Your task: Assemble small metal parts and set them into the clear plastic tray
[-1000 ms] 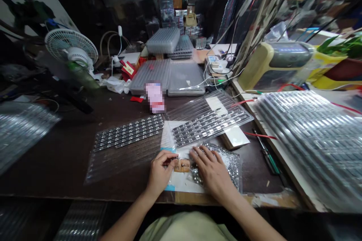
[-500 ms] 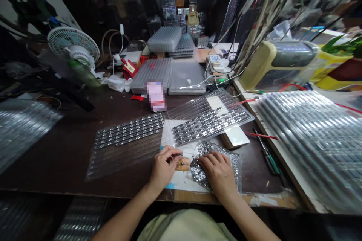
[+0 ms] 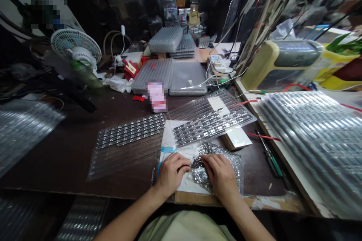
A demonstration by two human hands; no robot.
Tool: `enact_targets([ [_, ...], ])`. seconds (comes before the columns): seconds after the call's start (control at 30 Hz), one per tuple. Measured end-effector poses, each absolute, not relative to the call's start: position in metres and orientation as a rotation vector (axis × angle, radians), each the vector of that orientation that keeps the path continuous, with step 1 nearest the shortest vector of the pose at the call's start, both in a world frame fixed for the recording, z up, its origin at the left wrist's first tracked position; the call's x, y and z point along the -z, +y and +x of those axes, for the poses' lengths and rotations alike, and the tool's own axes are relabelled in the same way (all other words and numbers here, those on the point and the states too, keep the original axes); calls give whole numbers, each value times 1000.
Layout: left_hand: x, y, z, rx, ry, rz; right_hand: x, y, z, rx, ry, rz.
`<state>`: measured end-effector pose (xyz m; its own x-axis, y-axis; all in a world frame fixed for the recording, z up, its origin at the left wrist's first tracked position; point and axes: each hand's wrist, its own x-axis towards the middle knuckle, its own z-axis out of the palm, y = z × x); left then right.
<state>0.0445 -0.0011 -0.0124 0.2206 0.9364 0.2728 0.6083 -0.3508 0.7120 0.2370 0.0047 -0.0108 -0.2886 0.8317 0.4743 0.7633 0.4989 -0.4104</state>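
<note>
The head view shows a dark tabletop (image 3: 68,158) with a brown strip (image 3: 203,199) along its near edge. Over a white sheet, the left hand (image 3: 172,171) has its fingertips drawn narrowly together beside a clear bag of small shiny parts (image 3: 200,176); the right hand (image 3: 222,173) rests curled on that bag. I cannot tell whether either grips a piece. Beyond lie two ribbed trays (image 3: 210,127) of dark strips, then clear cases (image 3: 188,77), a white fan (image 3: 75,43) and a dim wall (image 3: 130,3).
</note>
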Motion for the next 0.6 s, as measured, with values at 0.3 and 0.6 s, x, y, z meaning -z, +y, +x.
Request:
enact_targets([
  [0.3, -1, 19, 28, -1107, 1491, 1930, 7, 8, 240, -268, -2001, -1199],
  [0.6, -3, 93, -34, -903, 2110, 2156, -4, 2, 221, -492, -1995, -1168],
])
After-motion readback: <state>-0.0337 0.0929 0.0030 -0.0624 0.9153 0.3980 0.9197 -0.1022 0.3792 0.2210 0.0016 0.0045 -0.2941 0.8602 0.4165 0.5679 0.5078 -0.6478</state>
